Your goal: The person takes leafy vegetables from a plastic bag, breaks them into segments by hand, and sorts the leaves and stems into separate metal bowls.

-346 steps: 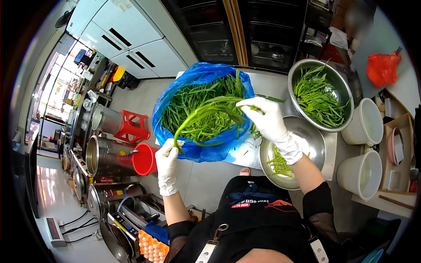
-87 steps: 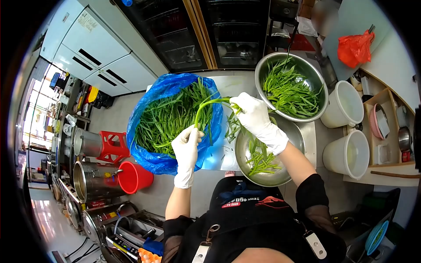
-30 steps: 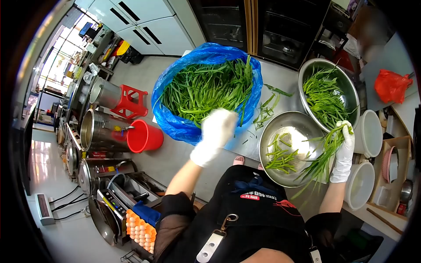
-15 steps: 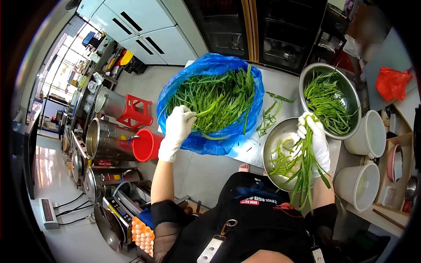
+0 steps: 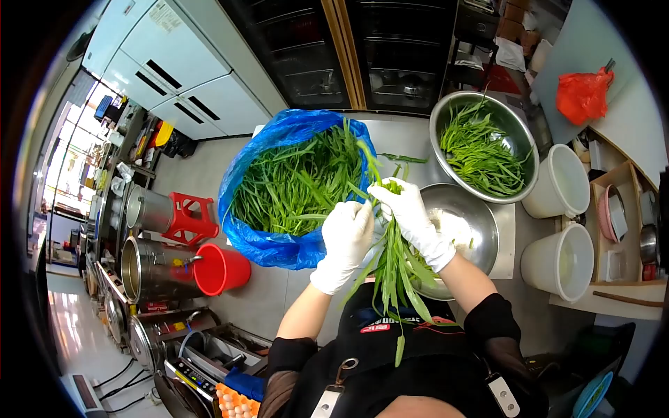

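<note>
Both hands wear white gloves and are close together in front of the blue bag. My right hand is closed round a bunch of leafy greens, whose leaves hang down over the apron. Just left of it, my left hand has its fingers pinched at the edge of the greens; what they grip is too small to make out. The blue plastic bag, full of long greens, lies to the left. A shallow steel bowl, partly behind my right hand and forearm, holds cut stems. Behind it, a deeper steel bowl contains more greens.
Two white buckets stand at the right, beside a wooden shelf unit. At the left are a red bucket, a red stool and steel pots. Loose leaves lie on the metal table.
My right hand has carried the bunch of greens left, away from the shallow bowl. My left hand has moved right from the bag to beside it. The camera view has shifted.
</note>
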The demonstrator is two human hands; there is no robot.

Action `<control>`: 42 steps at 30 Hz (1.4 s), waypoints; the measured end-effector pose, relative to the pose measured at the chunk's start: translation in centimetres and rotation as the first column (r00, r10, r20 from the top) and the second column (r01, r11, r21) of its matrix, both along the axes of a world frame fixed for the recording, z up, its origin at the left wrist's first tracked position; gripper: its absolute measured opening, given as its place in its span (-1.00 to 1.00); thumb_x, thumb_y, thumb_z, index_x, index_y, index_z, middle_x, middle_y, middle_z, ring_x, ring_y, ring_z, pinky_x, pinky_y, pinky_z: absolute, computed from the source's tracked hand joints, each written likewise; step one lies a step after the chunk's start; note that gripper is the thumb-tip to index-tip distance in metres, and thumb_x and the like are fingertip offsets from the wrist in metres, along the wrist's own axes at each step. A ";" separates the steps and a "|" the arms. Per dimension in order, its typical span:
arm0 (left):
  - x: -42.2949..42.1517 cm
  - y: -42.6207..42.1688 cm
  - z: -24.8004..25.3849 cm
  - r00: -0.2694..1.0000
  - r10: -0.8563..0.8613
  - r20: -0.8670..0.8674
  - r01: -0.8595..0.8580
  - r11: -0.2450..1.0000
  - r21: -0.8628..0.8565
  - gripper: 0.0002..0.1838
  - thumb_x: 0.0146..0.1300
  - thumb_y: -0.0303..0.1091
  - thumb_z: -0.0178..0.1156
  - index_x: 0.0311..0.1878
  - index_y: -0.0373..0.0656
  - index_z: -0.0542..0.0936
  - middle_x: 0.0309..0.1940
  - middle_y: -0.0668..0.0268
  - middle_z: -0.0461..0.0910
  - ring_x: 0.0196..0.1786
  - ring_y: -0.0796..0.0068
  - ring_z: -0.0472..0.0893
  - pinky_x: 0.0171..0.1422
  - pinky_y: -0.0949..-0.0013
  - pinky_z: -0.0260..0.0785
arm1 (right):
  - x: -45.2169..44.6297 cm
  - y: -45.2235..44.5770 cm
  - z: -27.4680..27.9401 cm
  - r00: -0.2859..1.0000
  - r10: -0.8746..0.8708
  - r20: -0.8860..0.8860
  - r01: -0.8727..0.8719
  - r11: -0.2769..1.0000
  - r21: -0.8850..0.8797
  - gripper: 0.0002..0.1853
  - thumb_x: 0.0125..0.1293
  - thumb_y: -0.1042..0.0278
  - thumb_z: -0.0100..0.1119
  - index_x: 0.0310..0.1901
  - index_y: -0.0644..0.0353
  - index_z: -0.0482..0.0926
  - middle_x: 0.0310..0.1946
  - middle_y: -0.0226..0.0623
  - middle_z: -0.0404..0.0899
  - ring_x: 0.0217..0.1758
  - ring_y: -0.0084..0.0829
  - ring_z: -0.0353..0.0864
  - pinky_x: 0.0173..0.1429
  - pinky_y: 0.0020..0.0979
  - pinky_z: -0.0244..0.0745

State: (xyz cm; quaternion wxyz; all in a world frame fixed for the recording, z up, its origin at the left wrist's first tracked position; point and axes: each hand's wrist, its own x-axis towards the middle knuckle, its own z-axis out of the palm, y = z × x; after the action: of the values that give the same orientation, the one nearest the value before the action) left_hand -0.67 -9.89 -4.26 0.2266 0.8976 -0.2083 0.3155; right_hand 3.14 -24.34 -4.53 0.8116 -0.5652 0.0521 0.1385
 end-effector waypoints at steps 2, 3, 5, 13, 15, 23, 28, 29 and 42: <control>0.5 0.4 0.2 0.994 -0.041 -0.098 0.027 0.990 -0.139 -0.79 0.01 -0.48 0.39 -0.23 -0.18 0.68 -0.41 0.24 0.59 -0.39 0.27 0.57 -0.30 0.33 0.43 | 0.5 -0.6 -0.8 0.994 -0.010 0.106 0.029 0.983 -0.183 -0.78 0.23 0.30 0.34 -0.30 0.31 0.61 -0.59 -0.51 0.47 -0.58 -0.64 0.40 -0.45 -0.57 0.29; 0.8 0.9 0.5 0.987 -0.063 -0.146 0.032 0.978 -0.207 -0.78 0.02 -0.47 0.39 -0.21 -0.19 0.68 -0.41 0.23 0.59 -0.38 0.28 0.57 -0.28 0.35 0.43 | 0.7 -0.9 -1.0 0.981 -0.004 0.192 0.061 0.954 -0.295 -0.77 0.23 0.29 0.33 -0.29 0.32 0.61 -0.58 -0.47 0.50 -0.55 -0.60 0.44 -0.42 -0.54 0.34; 1.7 1.7 1.3 0.954 -0.076 -0.291 -0.071 0.884 -0.463 -0.85 0.14 -0.43 0.34 -0.21 -0.23 0.69 -0.42 0.31 0.59 -0.38 0.51 0.55 -0.27 0.48 0.37 | 0.8 -1.4 -1.0 0.951 0.047 0.305 0.104 0.882 -0.460 -0.76 0.23 0.28 0.32 -0.27 0.33 0.61 -0.55 -0.38 0.55 -0.49 -0.54 0.51 -0.34 -0.48 0.42; 5.0 1.8 3.3 0.776 -0.258 -0.576 -0.347 0.588 -0.731 -0.74 0.20 -0.30 0.34 -0.29 -0.37 0.68 -0.48 0.42 0.62 -0.45 0.72 0.44 -0.31 0.54 0.31 | -0.4 -1.3 0.0 0.742 0.321 0.588 0.357 0.554 -0.752 -0.82 0.20 0.24 0.27 -0.28 0.13 0.55 -0.35 -0.27 0.52 -0.39 -0.12 0.60 -0.32 -0.20 0.50; 5.0 2.0 3.0 0.759 -0.270 -0.592 -0.346 0.603 -0.719 -0.76 0.20 -0.31 0.34 -0.29 -0.37 0.68 -0.47 0.41 0.63 -0.44 0.71 0.44 -0.31 0.53 0.32 | -0.5 -1.3 0.0 0.718 0.380 0.583 0.382 0.485 -0.786 -0.83 0.22 0.22 0.25 -0.27 0.10 0.55 -0.35 -0.29 0.52 -0.39 -0.13 0.60 -0.32 -0.20 0.51; 5.3 3.0 0.7 0.877 -0.232 -0.420 -0.053 0.823 -0.566 -0.90 0.22 -0.46 0.27 -0.29 -0.29 0.68 -0.40 0.27 0.66 -0.38 0.56 0.55 -0.24 0.47 0.38 | 1.5 -4.7 0.5 0.779 0.291 0.556 0.317 0.583 -0.749 -0.84 0.20 0.26 0.27 -0.33 0.16 0.59 -0.39 -0.20 0.56 -0.37 -0.15 0.61 -0.29 -0.25 0.48; 4.8 2.0 -0.4 0.715 -0.190 -0.673 -0.100 0.925 -0.367 -0.69 0.18 -0.38 0.32 0.00 -0.21 0.66 -0.31 0.27 0.66 -0.31 0.47 0.59 -0.16 0.43 0.43 | 3.2 -7.9 2.0 0.864 0.274 0.422 0.138 0.677 -0.723 -0.74 0.18 0.25 0.27 -0.27 0.30 0.63 -0.38 -0.11 0.61 -0.33 -0.18 0.61 -0.17 -0.26 0.47; 4.8 1.8 -0.6 0.749 -0.084 -0.657 -0.086 0.971 -0.221 -0.62 0.15 -0.38 0.33 0.07 -0.18 0.63 -0.26 0.24 0.66 -0.31 0.39 0.61 -0.17 0.41 0.46 | 3.4 -8.5 2.2 0.880 0.277 0.386 0.094 0.695 -0.713 -0.73 0.18 0.24 0.27 -0.26 0.31 0.63 -0.39 -0.10 0.61 -0.33 -0.18 0.60 -0.17 -0.27 0.47; 7.4 0.7 2.9 0.970 -0.244 0.016 0.242 0.953 -0.182 -0.70 0.05 -0.54 0.36 -0.10 -0.10 0.68 -0.18 0.24 0.62 -0.15 0.27 0.61 -0.11 0.35 0.49 | 3.2 -7.6 3.7 0.823 0.476 0.310 -0.091 0.649 -0.756 -0.69 0.14 0.17 0.28 -0.23 0.28 0.66 -0.39 -0.10 0.64 -0.32 -0.21 0.63 -0.17 -0.27 0.47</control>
State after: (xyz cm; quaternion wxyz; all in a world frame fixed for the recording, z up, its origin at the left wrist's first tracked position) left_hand 6.68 -9.23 -1.35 0.3457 0.8416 -0.2866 0.3001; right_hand 6.35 -31.98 -0.80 0.4808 -0.8500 -0.1949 0.0916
